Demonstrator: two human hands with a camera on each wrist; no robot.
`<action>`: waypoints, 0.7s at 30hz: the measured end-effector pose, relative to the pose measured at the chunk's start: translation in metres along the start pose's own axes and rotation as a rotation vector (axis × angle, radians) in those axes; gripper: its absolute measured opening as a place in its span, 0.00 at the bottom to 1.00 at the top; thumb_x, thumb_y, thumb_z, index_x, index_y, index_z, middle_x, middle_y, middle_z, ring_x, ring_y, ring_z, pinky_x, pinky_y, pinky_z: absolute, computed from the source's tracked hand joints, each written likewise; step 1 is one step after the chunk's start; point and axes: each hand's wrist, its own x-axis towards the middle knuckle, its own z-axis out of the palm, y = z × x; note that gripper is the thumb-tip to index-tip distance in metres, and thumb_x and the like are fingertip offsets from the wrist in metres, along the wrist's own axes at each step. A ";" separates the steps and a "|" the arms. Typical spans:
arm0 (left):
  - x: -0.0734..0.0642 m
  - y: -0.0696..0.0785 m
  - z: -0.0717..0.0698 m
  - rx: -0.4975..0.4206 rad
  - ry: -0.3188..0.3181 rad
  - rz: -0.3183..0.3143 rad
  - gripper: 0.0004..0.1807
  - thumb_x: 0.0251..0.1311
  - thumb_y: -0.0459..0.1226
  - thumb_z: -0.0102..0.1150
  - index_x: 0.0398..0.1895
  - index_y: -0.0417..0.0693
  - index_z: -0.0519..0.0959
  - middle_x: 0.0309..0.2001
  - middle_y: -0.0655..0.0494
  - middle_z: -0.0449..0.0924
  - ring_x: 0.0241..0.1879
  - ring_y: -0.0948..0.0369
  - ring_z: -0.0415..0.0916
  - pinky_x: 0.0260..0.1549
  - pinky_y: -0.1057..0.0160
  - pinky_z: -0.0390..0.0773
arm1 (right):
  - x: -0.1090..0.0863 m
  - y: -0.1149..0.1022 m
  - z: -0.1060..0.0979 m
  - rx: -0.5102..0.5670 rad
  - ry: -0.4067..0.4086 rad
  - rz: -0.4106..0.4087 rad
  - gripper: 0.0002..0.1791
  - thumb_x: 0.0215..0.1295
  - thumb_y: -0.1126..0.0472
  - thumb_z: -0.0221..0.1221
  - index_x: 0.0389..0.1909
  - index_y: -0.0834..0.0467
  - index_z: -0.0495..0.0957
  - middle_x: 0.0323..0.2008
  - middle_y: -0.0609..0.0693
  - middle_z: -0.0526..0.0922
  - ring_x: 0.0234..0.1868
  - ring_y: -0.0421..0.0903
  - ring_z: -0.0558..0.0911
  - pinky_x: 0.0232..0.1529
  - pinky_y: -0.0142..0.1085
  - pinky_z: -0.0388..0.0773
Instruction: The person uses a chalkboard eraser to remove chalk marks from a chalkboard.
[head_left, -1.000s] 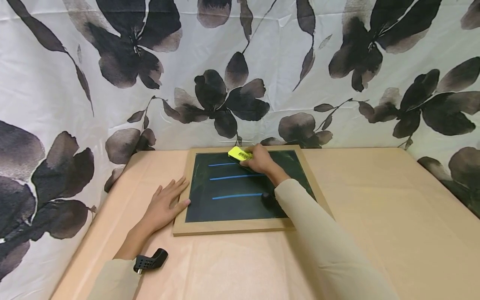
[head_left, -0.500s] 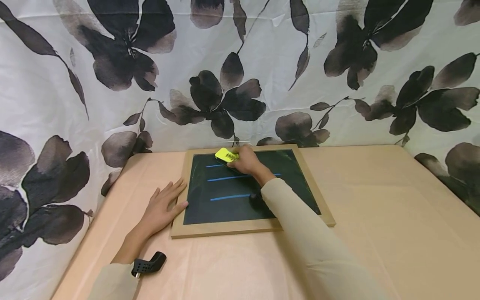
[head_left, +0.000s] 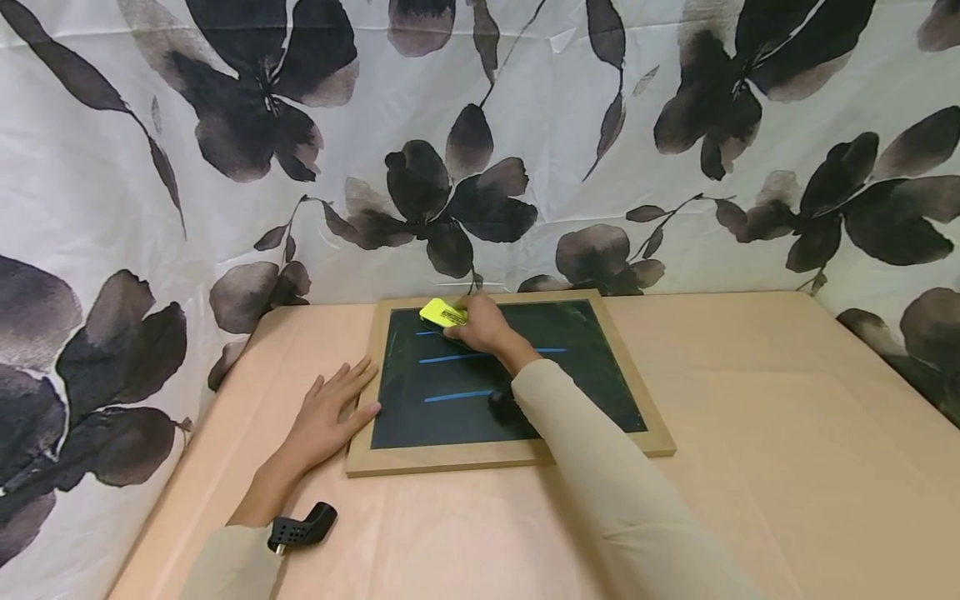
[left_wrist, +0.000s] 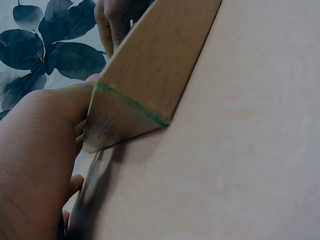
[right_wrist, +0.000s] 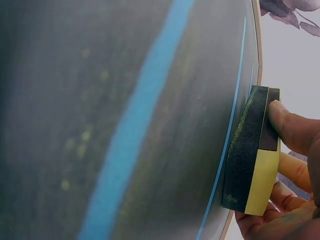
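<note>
The right hand (head_left: 486, 325) has its grip closed round the yellow-and-black eraser (head_left: 441, 313), which juts toward nine o'clock, at eleven on the chalkboard (head_left: 401, 423). The left hand (head_left: 330, 412), fingers straight, touches the frame (head_left: 450, 458) at nine.

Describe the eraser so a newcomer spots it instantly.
On the table, find the wood-framed blackboard. Near its far edge, the right hand grips the eraser. Its bright yellow top sets it apart from the dark board and blue lines.
</note>
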 end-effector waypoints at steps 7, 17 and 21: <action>0.001 0.001 -0.001 -0.004 0.002 -0.002 0.35 0.65 0.52 0.54 0.72 0.48 0.62 0.73 0.51 0.54 0.71 0.44 0.48 0.65 0.36 0.37 | 0.002 -0.006 0.002 -0.002 -0.019 0.003 0.29 0.58 0.56 0.67 0.57 0.66 0.75 0.50 0.59 0.76 0.47 0.51 0.73 0.50 0.41 0.71; 0.001 0.001 -0.003 -0.004 -0.006 -0.013 0.35 0.65 0.53 0.54 0.72 0.50 0.62 0.73 0.51 0.54 0.71 0.44 0.47 0.65 0.36 0.37 | 0.004 -0.009 0.007 0.022 -0.029 -0.034 0.29 0.59 0.55 0.67 0.58 0.65 0.75 0.50 0.59 0.76 0.47 0.51 0.72 0.49 0.41 0.71; 0.002 0.001 -0.003 0.000 -0.009 -0.016 0.35 0.65 0.53 0.54 0.72 0.50 0.62 0.73 0.51 0.54 0.71 0.44 0.47 0.65 0.36 0.37 | 0.005 -0.013 0.008 0.032 -0.042 -0.050 0.29 0.59 0.55 0.67 0.58 0.65 0.75 0.50 0.59 0.76 0.46 0.51 0.72 0.49 0.41 0.71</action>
